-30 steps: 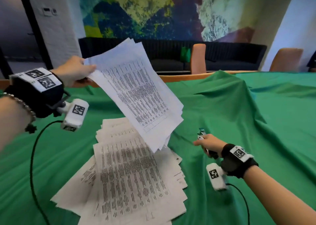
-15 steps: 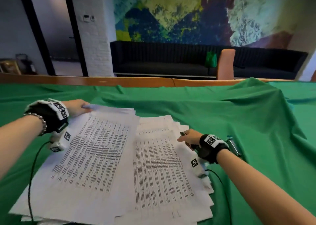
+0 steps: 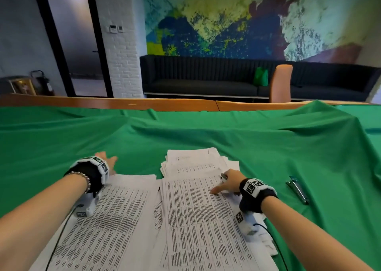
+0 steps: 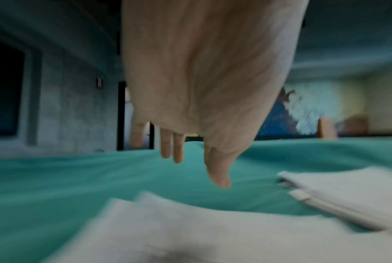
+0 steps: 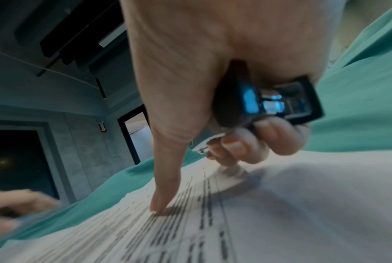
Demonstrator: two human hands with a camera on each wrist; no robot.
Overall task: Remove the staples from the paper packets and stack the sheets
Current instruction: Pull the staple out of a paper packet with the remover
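Comparing with a second ago: the packet that hung in the air at upper centre of the head view now lies flat at lower left on the surface [image 3: 268,147], draped in green cloth. So that packet [image 3: 99,225] is set down beside the main stack of sheets [image 3: 198,219], which fills lower centre; the two touch or slightly overlap along their inner edges. A further fanned bundle [image 3: 193,161] pokes out at the far end of the stack, middle of frame.

Left hand [image 3: 107,162] has let go and moved past the packet's far edge, over bare cloth at middle left. Left wrist view shows its fingers [image 4: 170,149] straight and spread, holding nothing, paper below and to the right.

Right hand [image 3: 226,183], half a second ago near the stack's right edge, now sits on the top sheet, right of centre. Right wrist view: its thumb is straight, tip pressing the printed page, the other fingers curled round the staple remover [image 5: 267,105], dark body with a metal tip.

A second metal tool [image 3: 296,189], likely a stapler, lies on cloth at right, well apart from the hand.

Judgement: one packet just got parked on the left; whether its staple is out can't be told, corner too blurred. Next likely means taking another packet from the stack. Piles are loose and fanned, so squaring up remains.
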